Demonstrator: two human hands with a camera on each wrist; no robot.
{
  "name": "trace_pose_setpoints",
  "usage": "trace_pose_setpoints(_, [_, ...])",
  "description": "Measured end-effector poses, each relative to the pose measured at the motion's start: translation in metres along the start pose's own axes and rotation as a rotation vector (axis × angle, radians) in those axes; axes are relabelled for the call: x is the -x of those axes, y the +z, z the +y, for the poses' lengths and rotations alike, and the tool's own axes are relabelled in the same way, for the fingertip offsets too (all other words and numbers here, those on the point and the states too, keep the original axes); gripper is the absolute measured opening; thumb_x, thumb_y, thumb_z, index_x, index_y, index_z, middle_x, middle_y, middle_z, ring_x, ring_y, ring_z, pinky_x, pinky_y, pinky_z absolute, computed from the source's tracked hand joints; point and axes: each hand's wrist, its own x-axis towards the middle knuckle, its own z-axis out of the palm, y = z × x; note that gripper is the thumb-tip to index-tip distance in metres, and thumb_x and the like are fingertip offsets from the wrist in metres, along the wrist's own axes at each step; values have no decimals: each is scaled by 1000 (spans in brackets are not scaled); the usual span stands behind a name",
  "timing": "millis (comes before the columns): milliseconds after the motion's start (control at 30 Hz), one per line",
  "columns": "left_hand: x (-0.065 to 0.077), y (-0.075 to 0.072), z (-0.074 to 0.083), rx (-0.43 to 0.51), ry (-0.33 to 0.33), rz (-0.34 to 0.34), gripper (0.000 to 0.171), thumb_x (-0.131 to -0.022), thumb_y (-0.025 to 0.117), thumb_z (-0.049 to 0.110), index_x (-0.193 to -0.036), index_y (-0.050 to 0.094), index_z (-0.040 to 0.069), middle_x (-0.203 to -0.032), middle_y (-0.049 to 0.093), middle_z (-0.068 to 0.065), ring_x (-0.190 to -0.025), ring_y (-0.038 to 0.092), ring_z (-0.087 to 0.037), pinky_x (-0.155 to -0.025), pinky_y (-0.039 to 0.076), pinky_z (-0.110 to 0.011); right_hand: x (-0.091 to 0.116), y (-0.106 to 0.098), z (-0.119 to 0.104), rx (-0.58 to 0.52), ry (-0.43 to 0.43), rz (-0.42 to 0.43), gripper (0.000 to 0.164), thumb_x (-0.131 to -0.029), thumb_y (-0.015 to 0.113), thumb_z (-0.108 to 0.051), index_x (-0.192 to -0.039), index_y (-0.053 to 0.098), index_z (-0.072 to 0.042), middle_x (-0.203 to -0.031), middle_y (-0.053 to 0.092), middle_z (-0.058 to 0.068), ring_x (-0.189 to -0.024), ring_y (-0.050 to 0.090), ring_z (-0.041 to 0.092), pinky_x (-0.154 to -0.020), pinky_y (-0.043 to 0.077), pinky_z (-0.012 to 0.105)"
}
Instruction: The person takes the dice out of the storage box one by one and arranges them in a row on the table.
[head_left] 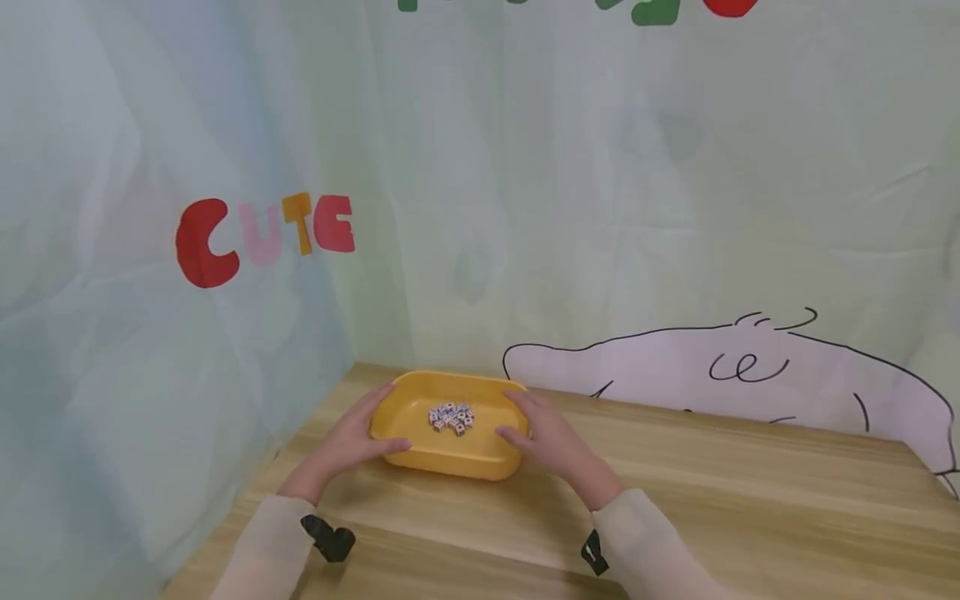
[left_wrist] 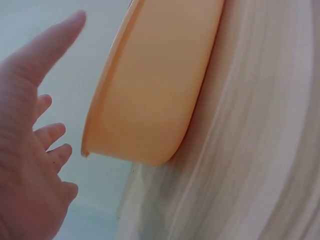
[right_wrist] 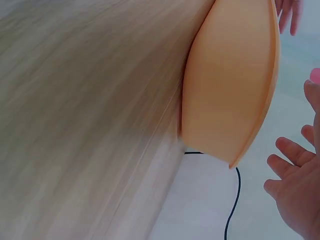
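In the head view, a yellow basin (head_left: pixel 450 463) with small white cubes (head_left: pixel 452 418) sits at the counter's (head_left: pixel 720 517) far left, between the left hand (head_left: pixel 347 442) and right hand (head_left: pixel 557 437). The left wrist view shows the left hand spread wide; the right wrist view, the right hand likewise, apart from the rim.

Between left hand (head_left: pixel 358 435) and right hand (head_left: pixel 555 435), the tray (head_left: pixel 442 465) looked like smooth, faintly glossy plastic, its cubes (head_left: pixel 452 417) plastic too; beneath both hands, the tabletop (head_left: pixel 705 508) looked wood-grained, the backdrop (head_left: pixel 540 192) beyond creased, matt cloth.
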Motion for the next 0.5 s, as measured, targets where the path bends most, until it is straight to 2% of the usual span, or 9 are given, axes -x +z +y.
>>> trace_pose_setpoints(233, [-5, -5, -9, 114, -112, -17, 84, -91, 64, 39, -153, 20, 4, -158, 14, -24, -143, 12, -47, -112, 14, -64, -22, 11, -2, -32, 9, 9, 56, -95, 59, -32, -141, 45, -2, -143, 48, 18, -133, 42, 36, -111, 33, 51])
trace_pose_setpoints(400, [-8, -7, -20, 212, -151, -30, 73, -96, 56, 32, -153, 19, 4, -159, 12, -23, -144, 9, -45, -114, 12, -61, -39, 19, -5, -88, 23, 23, 51, -96, 58, -28, -138, 49, 0, -136, 53, 20, -128, 47, 37, -108, 37, 50])
trace_pose_setpoints(500, [-10, -8, -26, 263, -168, -45, 67, -99, 51, 26, -152, 20, 0, -158, 12, -25, -145, 9, -44, -116, 11, -58, -49, 24, -6, -146, 51, 23, 48, -96, 58, -27, -135, 51, 1, -128, 58, 21, -120, 54, 36, -102, 43, 50])
